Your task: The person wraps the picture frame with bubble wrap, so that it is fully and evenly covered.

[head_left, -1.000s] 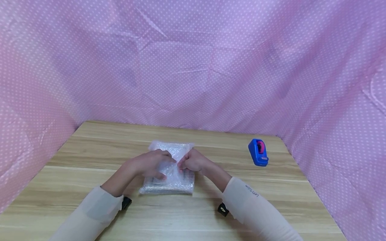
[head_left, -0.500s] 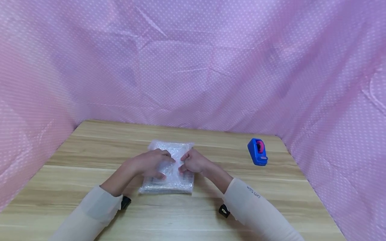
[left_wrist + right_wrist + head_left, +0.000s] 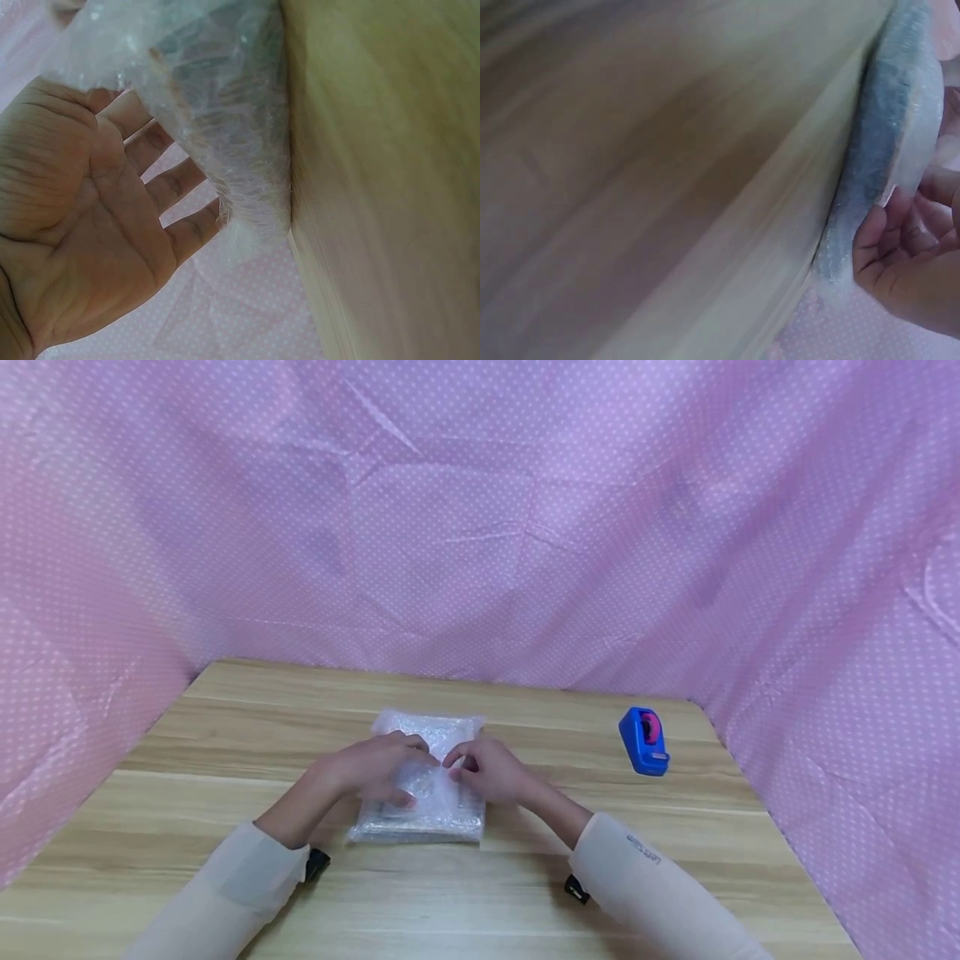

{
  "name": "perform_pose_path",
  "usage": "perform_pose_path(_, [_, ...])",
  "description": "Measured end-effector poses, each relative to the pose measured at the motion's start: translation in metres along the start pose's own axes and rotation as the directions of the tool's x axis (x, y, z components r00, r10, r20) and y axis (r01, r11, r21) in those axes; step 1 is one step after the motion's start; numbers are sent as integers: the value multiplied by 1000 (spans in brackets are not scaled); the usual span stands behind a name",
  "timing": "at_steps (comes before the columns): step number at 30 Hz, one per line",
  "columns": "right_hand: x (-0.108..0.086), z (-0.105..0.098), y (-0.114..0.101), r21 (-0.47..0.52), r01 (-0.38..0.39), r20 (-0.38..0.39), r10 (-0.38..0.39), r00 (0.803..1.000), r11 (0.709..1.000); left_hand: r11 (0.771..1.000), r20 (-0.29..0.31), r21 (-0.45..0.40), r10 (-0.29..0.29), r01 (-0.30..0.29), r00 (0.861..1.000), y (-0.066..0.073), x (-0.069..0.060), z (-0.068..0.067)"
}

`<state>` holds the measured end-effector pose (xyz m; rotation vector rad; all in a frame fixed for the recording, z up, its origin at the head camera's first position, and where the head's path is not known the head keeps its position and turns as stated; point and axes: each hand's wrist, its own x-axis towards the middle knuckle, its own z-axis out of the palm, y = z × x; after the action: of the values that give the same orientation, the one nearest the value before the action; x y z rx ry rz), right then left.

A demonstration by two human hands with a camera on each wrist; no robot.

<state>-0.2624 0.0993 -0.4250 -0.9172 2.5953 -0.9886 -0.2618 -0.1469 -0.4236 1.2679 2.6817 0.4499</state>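
A flat package in bubble wrap (image 3: 427, 827) lies on the table in the head view, its contents blurred by the clear film. Across its left half rests my left hand (image 3: 378, 768), fingers spread and reaching toward the middle. Seen from the left wrist, the palm of that hand (image 3: 90, 202) is off the wrap and the fingertips touch its top. My right hand (image 3: 491, 768) is over the package's right half, index finger and thumb bent toward the middle of the wrap. In the right wrist view, fingers of that hand (image 3: 911, 255) are loosely bent against the bubble wrap (image 3: 877, 142).
A blue tape dispenser (image 3: 643, 742) with a pink-centred roll stands at the right rear of the wooden table (image 3: 450, 902). Pink dotted cloth (image 3: 480, 568) hangs behind the table and along both sides.
The right hand's index finger and thumb have shifted on the wrap, and its forearm has moved slightly right. My left hand and the package have stayed in place.
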Motion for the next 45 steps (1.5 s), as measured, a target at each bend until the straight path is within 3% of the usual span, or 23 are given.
perform_pose_path(4, [-3,0,2,-151,149,57,-142,988,977,1000,1,3,1,-1,1000,1,1,-1])
perform_pose_path(7, [-4,-1,2,-257,263,93,-247,965,930,1000,1,8,-4,4,1000,2,1,-1])
perform_pose_path(11, [-7,-2,1,-324,364,132,-339,931,873,1000,6,5,-12,12,1000,2,1,-1])
perform_pose_path(15, [-7,-2,1,-335,379,147,-350,925,863,1000,8,3,-11,11,1000,2,0,-1])
perform_pose_path(20, [-7,-2,2,-308,312,123,-287,950,899,1000,6,-14,-8,8,1000,2,1,-1])
perform_pose_path(22, [-8,-1,2,-332,299,137,-267,954,895,1000,6,-17,-8,8,1000,3,1,-1])
perform_pose_path(24, [-8,-1,0,-403,307,167,-261,951,862,1000,5,-15,-9,9,1000,3,0,-2])
perform_pose_path(29, [-9,0,-7,-605,345,244,-246,938,717,1000,9,-3,-10,10,1000,4,0,-2])
perform_pose_path(32, [-12,1,-10,-647,338,253,-226,941,683,1000,22,-5,-29,29,999,5,0,-2])
perform_pose_path(39, [-18,-1,-11,-645,336,241,-235,942,686,998,35,-15,-52,53,998,7,0,-3])
perform_pose_path(41, [-18,-1,-10,-620,342,231,-252,940,706,998,38,-21,-60,61,997,8,0,-3])
perform_pose_path(45, [-16,-2,-9,-532,329,199,-262,944,780,997,38,-24,-66,67,997,8,0,-2])
